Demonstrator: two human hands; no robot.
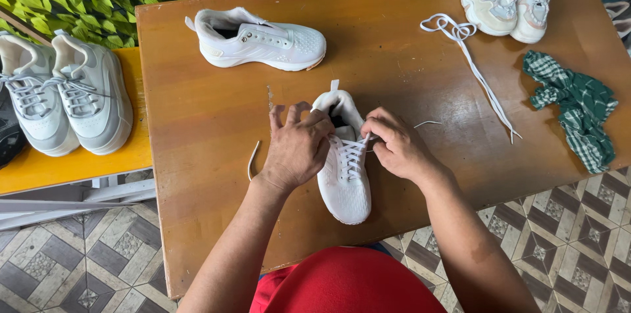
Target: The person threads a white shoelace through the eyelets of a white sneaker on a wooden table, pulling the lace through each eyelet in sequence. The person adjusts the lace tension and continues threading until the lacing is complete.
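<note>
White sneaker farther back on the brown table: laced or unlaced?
Unlaced. The far white sneaker shows bare eyelets and no lace, while a loose white lace lies apart on the table.

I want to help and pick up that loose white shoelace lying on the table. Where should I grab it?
Take the loose shoelace at its straight middle stretch, pinching from above. It lies flat on the table; its far end is a tangle of loops that would snag.

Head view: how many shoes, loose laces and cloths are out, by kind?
White and grey sneakers: 6, including the white mesh sneaker held by the left hand and right hand
Loose white shoelace: 1
Green checked cloth: 1
Total: 8
</note>
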